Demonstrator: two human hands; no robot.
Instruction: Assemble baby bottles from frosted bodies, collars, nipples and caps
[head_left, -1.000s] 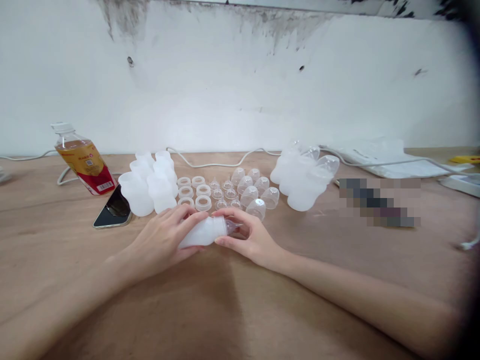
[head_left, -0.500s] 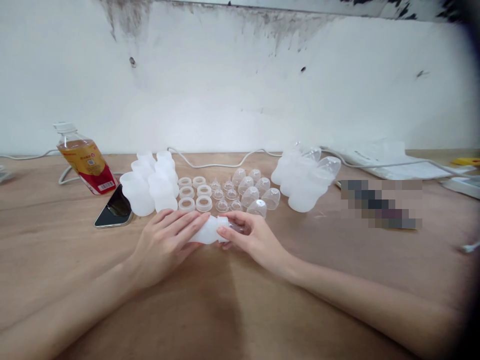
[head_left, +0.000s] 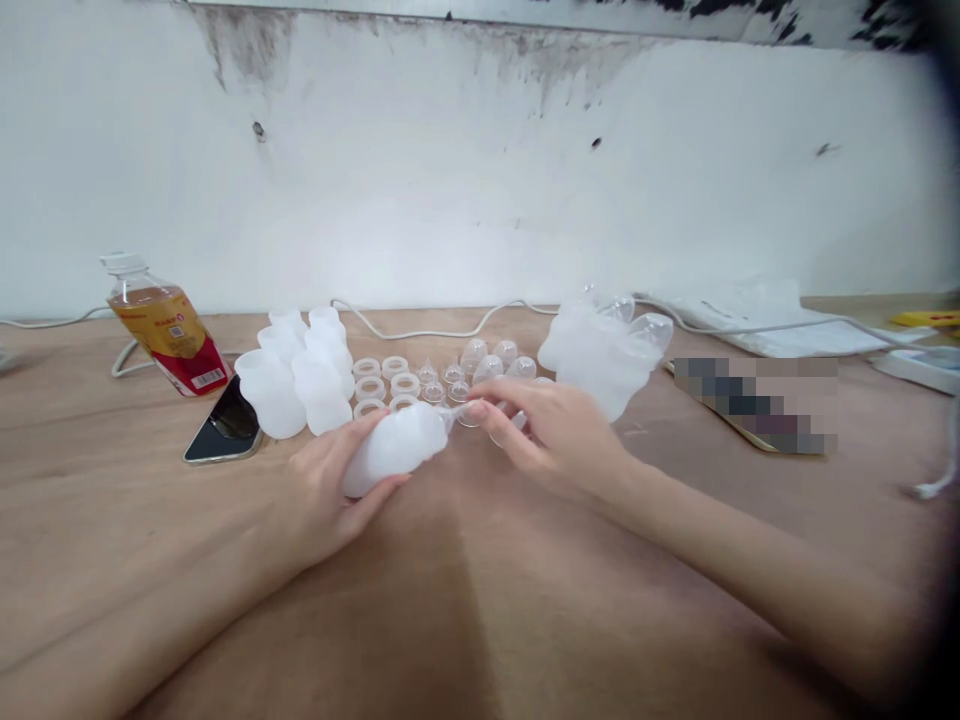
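Note:
My left hand [head_left: 341,490] is wrapped round a white translucent bottle [head_left: 394,448], tilted with its neck to the upper right. A clear nipple [head_left: 448,412] sticks out of the neck, and the fingertips of my right hand [head_left: 540,425] pinch its tip. Behind the hands lie white rings [head_left: 368,388], clear nipples [head_left: 428,374] and clear domed caps [head_left: 505,352]. White open bottles [head_left: 271,395] stand together at the left of these. To the right is a group of bottles [head_left: 600,355], some with clear tops.
At the left a drink bottle [head_left: 176,335] stands behind a phone [head_left: 225,425]. A white cable [head_left: 427,332] runs along the wall. On the right are a plastic bag [head_left: 757,320], a blurred-out flat item [head_left: 750,405] and a white power strip [head_left: 919,368].
The held bottle has tilted upward to the right. My right hand has moved off its collar to the nipple's tip and up, and the clear cap over the neck no longer shows there.

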